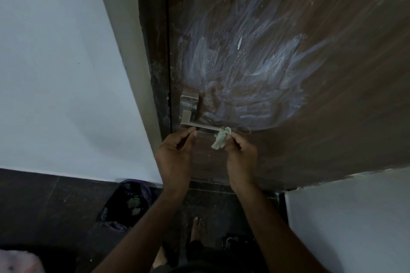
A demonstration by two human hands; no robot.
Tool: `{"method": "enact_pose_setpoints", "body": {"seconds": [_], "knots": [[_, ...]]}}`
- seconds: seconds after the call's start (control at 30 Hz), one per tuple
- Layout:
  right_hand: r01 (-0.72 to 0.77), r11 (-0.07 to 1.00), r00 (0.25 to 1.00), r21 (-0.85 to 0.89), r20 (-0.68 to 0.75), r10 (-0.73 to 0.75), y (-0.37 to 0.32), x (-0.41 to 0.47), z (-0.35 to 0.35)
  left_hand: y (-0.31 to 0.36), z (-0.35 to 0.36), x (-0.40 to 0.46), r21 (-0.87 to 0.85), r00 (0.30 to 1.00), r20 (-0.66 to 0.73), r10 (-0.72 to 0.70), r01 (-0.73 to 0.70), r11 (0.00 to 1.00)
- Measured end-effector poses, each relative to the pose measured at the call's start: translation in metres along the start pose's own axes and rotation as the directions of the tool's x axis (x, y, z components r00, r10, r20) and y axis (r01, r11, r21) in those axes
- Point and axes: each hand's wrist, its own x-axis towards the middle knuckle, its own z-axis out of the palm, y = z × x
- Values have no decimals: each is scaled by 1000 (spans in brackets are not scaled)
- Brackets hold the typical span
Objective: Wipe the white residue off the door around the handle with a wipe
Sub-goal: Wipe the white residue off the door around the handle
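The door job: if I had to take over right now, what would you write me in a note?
Left hand: fingers pinch the lever of the door handle near its base.
Right hand: pinches a crumpled pale green wipe at the free end of the lever.
White residue: still spread in wide streaks across the brown door, above and to the right of the handle.
Done: little to show; the smears look unwiped.
Left: wipe the whole streaked patch, also close round the handle plate.
A dark bin bag with used wipes stands on the floor, lower left.
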Motion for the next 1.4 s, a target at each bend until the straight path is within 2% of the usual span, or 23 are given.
{"method": "enact_pose_setpoints", "body": {"seconds": [0.03, 0.1, 0.17, 0.27, 0.43, 0.6, 0.67, 0.73, 0.77, 0.83, 0.87, 0.93, 1.03, 1.1, 1.27, 1.33, 1.4], "knots": [[-159, 962, 987, 223, 43, 153, 0, 1, 2, -1, 1, 0, -15, 1000, 0, -14, 14, 1000], [-387, 735, 922, 557, 209, 327, -2, 5, 6, -2, 2, -2, -34, 999, 11, -37, 37, 999], [-489, 545, 866, 681, 300, 401, -5, 10, 8, -4, 2, -5, -18, 999, 16, -41, 41, 999], [-526, 408, 836, 747, 366, 408, -8, 12, 20, -7, 0, -9, -20, 999, 10, -50, 50, 999], [-599, 478, 800, 642, 496, 336, -7, 6, 45, -11, -6, -10, -57, 996, 12, -83, 83, 995], [-582, 459, 812, 671, 455, 366, 5, 21, 12, -15, -14, -4, -60, 990, -34, -134, 132, 989], [-562, 507, 827, 654, 438, 351, 6, 30, -7, -16, -15, -2, -58, 989, -46, -139, 137, 989], [-497, 628, 862, 599, 421, 282, 1, 37, -19, -14, -15, -1, -58, 989, -54, -139, 136, 989], [-435, 721, 885, 540, 405, 230, -3, 38, -22, -13, -15, 0, -63, 989, -58, -134, 131, 989], [-219, 937, 929, 272, 352, 115, -15, 39, -25, -11, -14, 1, -38, 993, -61, -97, 95, 995], [-78, 994, 946, 74, 321, 51, -22, 39, -25, -9, -13, 3, -9, 996, -56, -68, 68, 998], [160, 953, 943, -258, 327, -69, -35, 39, -20, -6, -11, 4, 32, 999, -33, -22, 23, 999], [345, 803, 882, -486, 461, -101, -55, 32, 7, -5, -7, 7, 71, 1000, -4, -2, 2, 997], [348, 756, 879, -555, 472, -58, -61, 27, 20, -5, -6, 7, 83, 1000, -7, -5, 6, 997], [137, 768, 943, -625, 320, 92, -67, 38, 7, -4, -13, 7, 74, 999, -49, -9, 13, 997], [161, 722, 949, -673, 307, 75, -73, 35, 15, -4, -16, 9, 89, 998, -58, -2, 7, 996], [237, 659, 932, -714, 358, 53, -84, 25, 36, -2, -18, 10, 144, 997, -57, 56, -48, 988]]}}
